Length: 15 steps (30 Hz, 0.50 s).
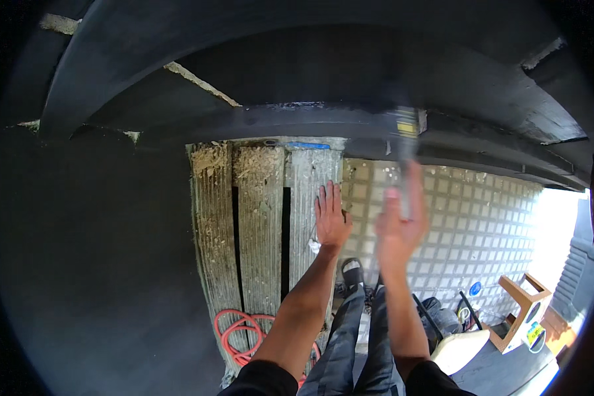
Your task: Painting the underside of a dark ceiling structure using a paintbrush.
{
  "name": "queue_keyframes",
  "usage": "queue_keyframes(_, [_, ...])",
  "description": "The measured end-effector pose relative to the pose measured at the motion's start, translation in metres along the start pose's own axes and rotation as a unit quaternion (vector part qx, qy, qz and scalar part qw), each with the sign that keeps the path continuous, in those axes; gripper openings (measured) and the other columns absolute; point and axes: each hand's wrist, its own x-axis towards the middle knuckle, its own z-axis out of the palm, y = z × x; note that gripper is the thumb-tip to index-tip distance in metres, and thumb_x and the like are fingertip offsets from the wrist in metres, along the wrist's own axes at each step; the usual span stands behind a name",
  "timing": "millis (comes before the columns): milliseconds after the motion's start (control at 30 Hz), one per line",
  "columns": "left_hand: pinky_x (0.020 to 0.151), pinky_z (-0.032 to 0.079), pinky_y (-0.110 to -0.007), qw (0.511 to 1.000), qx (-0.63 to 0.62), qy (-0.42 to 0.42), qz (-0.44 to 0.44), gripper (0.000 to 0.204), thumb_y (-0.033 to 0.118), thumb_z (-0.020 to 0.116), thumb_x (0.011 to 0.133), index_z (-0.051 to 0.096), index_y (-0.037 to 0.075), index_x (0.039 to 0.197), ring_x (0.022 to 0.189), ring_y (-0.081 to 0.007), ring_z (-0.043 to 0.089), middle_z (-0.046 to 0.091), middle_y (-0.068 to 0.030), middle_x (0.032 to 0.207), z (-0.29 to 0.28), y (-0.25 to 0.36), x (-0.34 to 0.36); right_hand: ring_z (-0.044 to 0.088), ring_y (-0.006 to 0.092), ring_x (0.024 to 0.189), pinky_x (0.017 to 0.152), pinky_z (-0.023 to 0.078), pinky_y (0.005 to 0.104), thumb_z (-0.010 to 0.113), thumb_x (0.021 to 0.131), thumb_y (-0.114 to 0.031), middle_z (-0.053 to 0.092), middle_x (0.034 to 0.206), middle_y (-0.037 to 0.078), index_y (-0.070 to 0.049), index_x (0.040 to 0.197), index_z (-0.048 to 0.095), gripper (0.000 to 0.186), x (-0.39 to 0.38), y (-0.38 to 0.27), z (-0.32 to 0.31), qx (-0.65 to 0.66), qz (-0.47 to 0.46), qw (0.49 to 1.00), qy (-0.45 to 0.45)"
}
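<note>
One blurred, yellow-banded tool (407, 129) is gripped by right fingers (415, 195), left fingers (329, 196) outstretched.

Red hose (226, 344) lies btm L, brn box (518, 320) btm R.

left dim | strong daylight glare — right edge | right hand (400, 232) motion-blurred | fisheye-bent rim — black

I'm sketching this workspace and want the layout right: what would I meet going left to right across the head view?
Red coiled hose → left hand → right hand → cream seat → tan box frame.
</note>
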Motion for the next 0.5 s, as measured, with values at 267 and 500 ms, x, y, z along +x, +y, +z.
queue_keyframes(267, [0.123, 0.021, -0.054, 0.998, -0.068, 0.004, -0.010, 0.087, 0.016, 0.063, 0.079, 0.028, 0.002, 0.156, 0.151, -0.0398, 0.023, 0.024, -0.0163, 0.165, -0.004, 0.015, 0.003, 0.028, -0.0003, 0.048, 0.042, 0.022, 0.0194, 0.058, 0.103, -0.019, 0.038, 0.068, -0.009, -0.006, 0.151, 0.045, 0.051, 0.074, -0.014, -0.133, 0.070, 0.040, 0.942, 0.325])
queue_keyframes(500, [0.123, 0.021, -0.053, 1.000, 0.011, 0.020, -0.007, 0.087, 0.016, 0.064, 0.079, 0.027, 0.002, 0.157, 0.150, -0.0398, 0.026, 0.026, -0.0180, 0.164, -0.009, 0.004, 0.000, 0.044, 0.0379, 0.141, 0.117, 0.033, 0.0432, 0.055, 0.102, -0.020, 0.041, 0.152, 0.033, 0.015, 0.148, 0.035, 0.061, 0.024, -0.061, -0.001, 0.008, -0.070, 0.995, 0.070])
